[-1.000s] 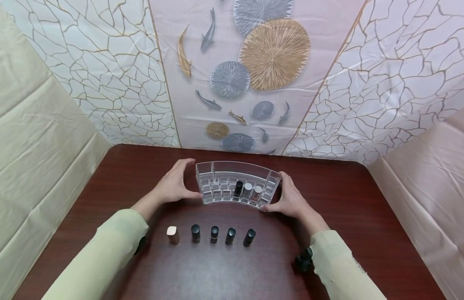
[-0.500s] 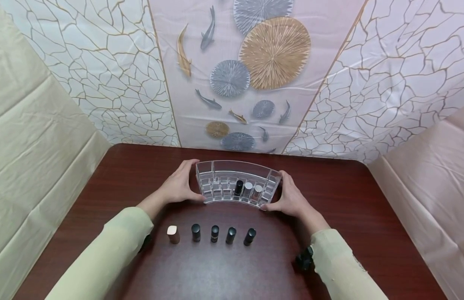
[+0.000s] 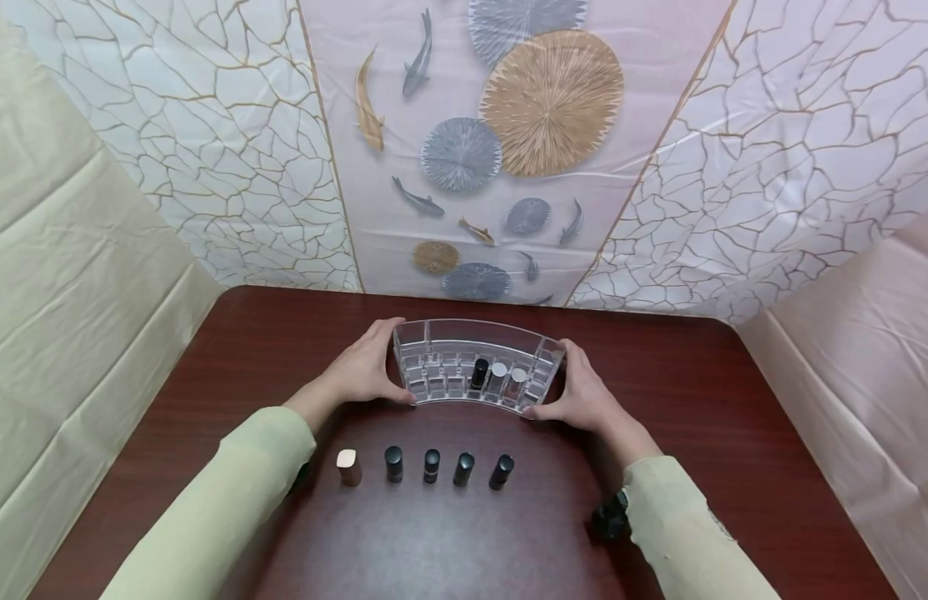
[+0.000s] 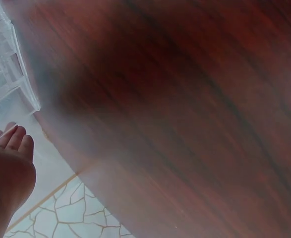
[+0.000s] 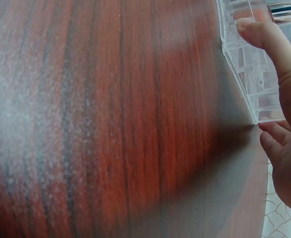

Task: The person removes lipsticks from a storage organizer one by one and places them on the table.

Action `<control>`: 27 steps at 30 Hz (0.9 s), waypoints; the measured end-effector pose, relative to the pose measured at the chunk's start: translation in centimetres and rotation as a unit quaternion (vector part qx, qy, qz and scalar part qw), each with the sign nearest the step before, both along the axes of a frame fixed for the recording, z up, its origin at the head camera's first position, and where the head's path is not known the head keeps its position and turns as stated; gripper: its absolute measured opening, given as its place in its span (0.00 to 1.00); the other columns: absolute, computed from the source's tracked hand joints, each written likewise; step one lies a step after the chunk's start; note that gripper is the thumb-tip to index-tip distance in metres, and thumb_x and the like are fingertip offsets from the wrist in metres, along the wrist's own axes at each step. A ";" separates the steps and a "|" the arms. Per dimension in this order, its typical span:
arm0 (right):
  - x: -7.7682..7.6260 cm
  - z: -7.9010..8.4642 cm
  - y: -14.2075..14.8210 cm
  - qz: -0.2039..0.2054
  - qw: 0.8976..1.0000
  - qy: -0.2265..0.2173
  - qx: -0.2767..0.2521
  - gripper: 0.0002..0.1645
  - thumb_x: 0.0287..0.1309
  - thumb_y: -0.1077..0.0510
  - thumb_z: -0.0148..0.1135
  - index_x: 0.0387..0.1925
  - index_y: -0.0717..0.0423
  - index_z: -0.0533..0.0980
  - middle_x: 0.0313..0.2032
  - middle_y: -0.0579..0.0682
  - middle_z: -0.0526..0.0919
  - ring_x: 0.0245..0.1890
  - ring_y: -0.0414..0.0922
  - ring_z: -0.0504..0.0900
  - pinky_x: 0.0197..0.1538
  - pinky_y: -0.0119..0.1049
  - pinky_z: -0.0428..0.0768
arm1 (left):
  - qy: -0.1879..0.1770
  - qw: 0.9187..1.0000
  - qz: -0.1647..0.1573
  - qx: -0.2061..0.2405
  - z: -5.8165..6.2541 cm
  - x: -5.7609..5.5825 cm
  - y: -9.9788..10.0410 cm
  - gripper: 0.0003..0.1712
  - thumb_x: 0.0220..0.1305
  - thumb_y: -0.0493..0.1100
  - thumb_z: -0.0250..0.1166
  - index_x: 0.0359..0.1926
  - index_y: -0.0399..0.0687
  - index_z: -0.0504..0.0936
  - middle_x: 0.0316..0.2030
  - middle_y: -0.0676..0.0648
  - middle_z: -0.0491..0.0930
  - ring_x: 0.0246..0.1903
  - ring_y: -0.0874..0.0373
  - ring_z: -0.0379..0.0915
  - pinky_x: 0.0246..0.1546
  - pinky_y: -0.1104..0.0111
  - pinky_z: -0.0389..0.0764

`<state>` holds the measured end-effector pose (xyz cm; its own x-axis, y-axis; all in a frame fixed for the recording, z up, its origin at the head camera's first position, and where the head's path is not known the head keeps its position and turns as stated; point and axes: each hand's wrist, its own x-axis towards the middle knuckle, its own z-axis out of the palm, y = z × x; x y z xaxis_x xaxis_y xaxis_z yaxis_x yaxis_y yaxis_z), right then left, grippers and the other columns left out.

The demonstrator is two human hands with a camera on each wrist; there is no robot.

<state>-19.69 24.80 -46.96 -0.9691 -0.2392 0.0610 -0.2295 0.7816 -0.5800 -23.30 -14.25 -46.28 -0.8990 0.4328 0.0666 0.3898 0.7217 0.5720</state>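
A clear curved lipstick organizer (image 3: 474, 332) stands on the table between my two hands. My left hand (image 3: 364, 367) grips its left end, thumb at the front corner and fingers at the back. On the right end my right hand (image 3: 584, 392) holds it the same way; its thumb lies over the front edge in the right wrist view. Inside the organizer stand a black lipstick tube (image 3: 479, 373) and two clear tubes with silvery tops (image 3: 497, 380). Fingers of the left hand (image 4: 11, 163) touch the organizer's corner in the left wrist view.
In front of the organizer stands a row of several lipsticks: a brown one with a square pale top (image 3: 348, 468) at the left, then black tubes (image 3: 431, 466). The dark red wooden table (image 3: 696, 400) ends at a patterned backdrop (image 3: 464, 225).
My left hand has moved right, closing in on the organizer's left end until thumb and fingers meet it. The right hand and the lipsticks look unmoved.
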 end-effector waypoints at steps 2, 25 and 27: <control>0.0 0.0 0.1 -0.002 1.000 -0.005 -0.001 0.78 0.37 0.41 0.90 0.78 0.65 0.51 0.69 0.69 0.64 0.68 0.62 0.70 0.71 0.60 0.71 | -0.004 1.000 -0.001 -0.002 -0.1 -0.1 0.1 0.79 0.39 0.61 0.90 0.83 0.43 0.51 0.76 0.37 0.61 0.73 0.40 0.65 0.68 0.43 0.73; -0.2 -0.1 0.0 -0.001 1.000 -0.002 -0.005 0.77 0.37 0.42 0.91 0.77 0.65 0.52 0.68 0.69 0.65 0.68 0.62 0.70 0.71 0.59 0.71 | -0.061 0.995 0.005 0.073 -0.4 -0.2 0.2 0.74 0.41 0.52 0.91 0.80 0.40 0.53 0.71 0.34 0.62 0.70 0.39 0.66 0.72 0.47 0.70; -0.2 -0.1 0.1 -0.001 1.000 -0.001 -0.006 0.77 0.37 0.42 0.91 0.77 0.65 0.52 0.68 0.69 0.65 0.68 0.61 0.70 0.71 0.59 0.70 | -0.061 0.996 0.004 0.065 -0.3 -0.2 0.3 0.74 0.41 0.52 0.91 0.80 0.40 0.52 0.71 0.34 0.62 0.69 0.39 0.66 0.71 0.47 0.70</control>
<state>-19.93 24.89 -47.07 -0.9696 -0.2366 0.0620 -0.2268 0.7750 -0.5899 -23.53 -13.99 -46.59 -0.9069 0.4213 0.0117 0.3070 0.6413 0.7032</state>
